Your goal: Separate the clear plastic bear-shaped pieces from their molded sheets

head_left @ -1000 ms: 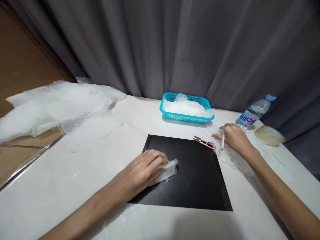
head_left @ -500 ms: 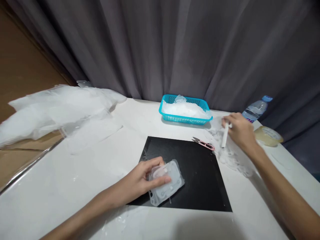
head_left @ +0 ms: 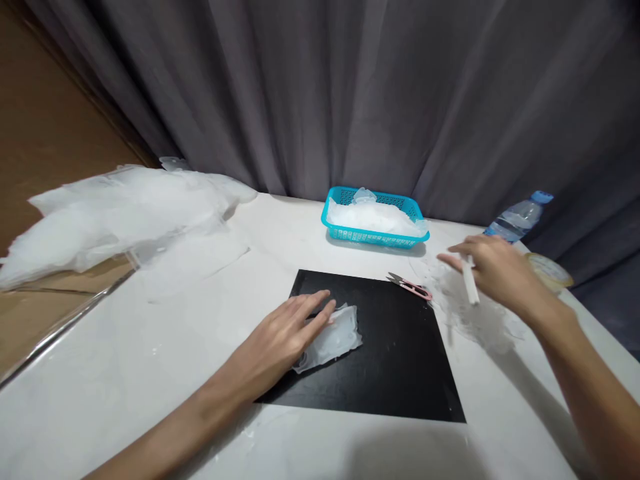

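Note:
On the black mat [head_left: 390,360] lies a flat, translucent plastic piece [head_left: 337,337] with a rough edge. My left hand [head_left: 295,327] rests over its left part, fingers stretched out and covering some of it. At the right, my right hand [head_left: 493,267] is raised above a heap of clear scraps [head_left: 455,300]. It holds a slim white tool [head_left: 470,283] pointing downward; the exact kind is too blurred to tell. The thumb and index finger of that hand stick out to the left. Pink-handled thread snips [head_left: 410,287] lie across the mat's upper right edge.
A blue basket [head_left: 377,237] of translucent pieces stands at the back. A large pile of similar white pieces [head_left: 125,213] fills the left rear. Behind my right hand are a water bottle [head_left: 520,217] and a roll of tape [head_left: 550,272]. A grey curtain [head_left: 300,100] hangs behind the table.
The plastic piece, gripped and tilted in my left hand before, now lies flat on the mat under outstretched fingers. My right hand has shifted slightly right with the white tool, its fingers more extended.

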Demonstrator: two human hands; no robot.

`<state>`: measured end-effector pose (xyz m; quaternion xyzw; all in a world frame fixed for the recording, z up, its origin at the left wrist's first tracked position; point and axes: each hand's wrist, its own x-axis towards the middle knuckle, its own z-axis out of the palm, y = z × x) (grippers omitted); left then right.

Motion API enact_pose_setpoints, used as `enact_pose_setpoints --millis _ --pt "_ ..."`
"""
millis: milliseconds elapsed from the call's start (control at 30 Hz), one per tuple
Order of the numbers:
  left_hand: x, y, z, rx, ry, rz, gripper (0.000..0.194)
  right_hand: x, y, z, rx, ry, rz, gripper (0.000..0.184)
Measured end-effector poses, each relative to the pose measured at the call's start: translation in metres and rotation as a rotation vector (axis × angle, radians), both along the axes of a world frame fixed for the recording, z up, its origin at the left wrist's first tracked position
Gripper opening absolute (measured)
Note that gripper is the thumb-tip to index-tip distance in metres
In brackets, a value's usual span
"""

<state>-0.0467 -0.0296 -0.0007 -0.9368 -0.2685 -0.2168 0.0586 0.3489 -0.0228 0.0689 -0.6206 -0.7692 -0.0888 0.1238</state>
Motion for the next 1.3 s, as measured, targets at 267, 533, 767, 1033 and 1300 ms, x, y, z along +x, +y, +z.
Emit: enact_pose_setpoints --millis 267,533,767,1033,1300 --pt "0.015 -0.015 0.036 -0.866 -0.508 0.157 0.036 -0.113 -0.025 -0.010 -0.534 0.682 0.606 0.036" --pt "0.026 -0.013 0.043 -1.446 -0.745 0.154 0.043 -0.121 -0.044 0.005 -0.772 0.830 0.441 0.036" --pt "0.027 0.013 0.005 -1.261 -0.496 0.113 0.042 -0.094 -0.044 -0.012 -0.633 0.445 0.375 0.035" --pt "0.022 0.015 0.000 -0.594 -0.239 0.074 0.078 -0.095 -0.030 -0.022 -0.513 0.324 0.460 0.044" --pt "0.032 -0.003 -0.004 -0.446 -0.044 0.146 0.069 -0.107 -0.023 -0.040 -0.416 0.663 0.368 0.033"
